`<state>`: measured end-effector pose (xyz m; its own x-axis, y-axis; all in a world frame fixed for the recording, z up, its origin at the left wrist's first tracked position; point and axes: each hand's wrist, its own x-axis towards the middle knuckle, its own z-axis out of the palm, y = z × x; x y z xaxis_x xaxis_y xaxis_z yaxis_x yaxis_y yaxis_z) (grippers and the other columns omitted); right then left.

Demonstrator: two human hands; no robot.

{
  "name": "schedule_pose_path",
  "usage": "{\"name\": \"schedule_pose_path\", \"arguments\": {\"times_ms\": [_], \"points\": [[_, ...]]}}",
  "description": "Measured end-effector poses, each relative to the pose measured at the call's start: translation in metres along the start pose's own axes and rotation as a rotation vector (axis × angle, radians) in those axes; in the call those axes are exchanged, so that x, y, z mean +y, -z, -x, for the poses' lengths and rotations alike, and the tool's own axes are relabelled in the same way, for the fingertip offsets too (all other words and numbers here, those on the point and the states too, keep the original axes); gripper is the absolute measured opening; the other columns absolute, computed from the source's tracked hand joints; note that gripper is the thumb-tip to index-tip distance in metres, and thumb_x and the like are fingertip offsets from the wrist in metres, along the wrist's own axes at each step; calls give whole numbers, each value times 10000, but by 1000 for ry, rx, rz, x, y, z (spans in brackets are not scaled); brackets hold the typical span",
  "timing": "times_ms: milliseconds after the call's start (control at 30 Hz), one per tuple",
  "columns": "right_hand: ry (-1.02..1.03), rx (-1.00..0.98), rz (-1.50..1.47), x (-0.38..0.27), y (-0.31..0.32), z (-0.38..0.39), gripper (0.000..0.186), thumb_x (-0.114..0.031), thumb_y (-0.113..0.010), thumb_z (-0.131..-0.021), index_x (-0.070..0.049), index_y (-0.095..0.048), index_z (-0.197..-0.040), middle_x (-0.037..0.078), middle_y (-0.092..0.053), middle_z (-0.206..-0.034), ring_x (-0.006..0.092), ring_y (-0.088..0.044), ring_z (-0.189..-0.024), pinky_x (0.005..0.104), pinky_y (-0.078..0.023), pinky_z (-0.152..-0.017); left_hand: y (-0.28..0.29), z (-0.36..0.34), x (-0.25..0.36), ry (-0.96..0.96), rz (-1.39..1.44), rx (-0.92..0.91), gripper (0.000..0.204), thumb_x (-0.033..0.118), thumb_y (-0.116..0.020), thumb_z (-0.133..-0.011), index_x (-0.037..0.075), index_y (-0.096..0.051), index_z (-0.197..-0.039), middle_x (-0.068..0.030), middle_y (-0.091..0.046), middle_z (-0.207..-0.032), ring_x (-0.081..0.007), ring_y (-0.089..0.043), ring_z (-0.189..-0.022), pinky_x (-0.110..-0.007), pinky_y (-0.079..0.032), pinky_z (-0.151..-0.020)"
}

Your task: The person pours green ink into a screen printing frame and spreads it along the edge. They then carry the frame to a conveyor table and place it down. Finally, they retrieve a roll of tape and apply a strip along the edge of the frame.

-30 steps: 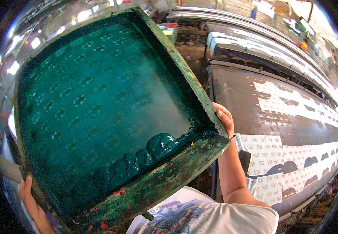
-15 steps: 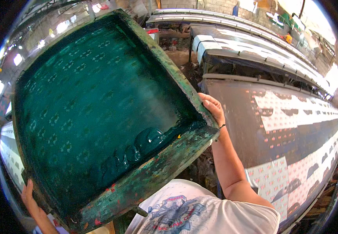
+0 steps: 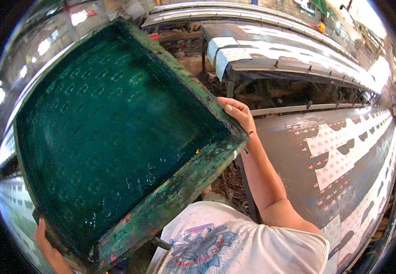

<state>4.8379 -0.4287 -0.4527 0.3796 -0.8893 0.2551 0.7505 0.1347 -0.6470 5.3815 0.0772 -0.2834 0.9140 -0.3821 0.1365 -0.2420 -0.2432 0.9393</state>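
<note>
A wooden screen-printing frame (image 3: 175,192), green and paint-stained, fills the left and middle of the view, held at a tilt. Its mesh (image 3: 106,128) is covered in dark green paint with faint repeated motifs, glossy along the near edge. My right hand (image 3: 236,114) grips the frame's right side near the near corner, fingers over the rim. My left hand (image 3: 47,246) holds the lower left side, its fingers partly hidden by the frame. A peg (image 3: 161,244) sticks out below the near bar, over my white shirt (image 3: 234,237).
At right, a long dark table (image 3: 280,160) carries white printed fabric pieces (image 3: 330,141) with cut-out shapes. Farther back stand more long tables (image 3: 252,64) with fabric and rails. Littered floor (image 3: 225,176) shows between me and the right table. Another long surface lies at far left.
The frame and my hands have shifted leftward in view, the right hand also upward. More of the back tables shows. The thick paint lumps along the near edge now look darker and less distinct.
</note>
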Motion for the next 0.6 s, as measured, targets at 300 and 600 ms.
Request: {"name": "schedule_pose_path", "arguments": {"times_ms": [300,600], "points": [[-15,46,30,-19,77,-201,264,-81,-760,-1017,19,-790,-1259,113,-837,-1079,172,-804,-881,329,-659,-809,-224,-109,54,-171,-27,-127,467,284,-728,-1045,-73,-722,-1346,-174,-707,-1339,-257,-692,-1172,-405,-554,-1039],[-71,-32,20,37,111,-396,276,-97,-752,-1026,12,-792,-1276,101,-837,-1080,161,-798,-879,325,-653,-835,-337,-209,74,-69,97,7,466,265,-792,-1003,-75,-738,-1317,-141,-749,-1237,-253,-719,-1070,-385,-575,-974]]}}
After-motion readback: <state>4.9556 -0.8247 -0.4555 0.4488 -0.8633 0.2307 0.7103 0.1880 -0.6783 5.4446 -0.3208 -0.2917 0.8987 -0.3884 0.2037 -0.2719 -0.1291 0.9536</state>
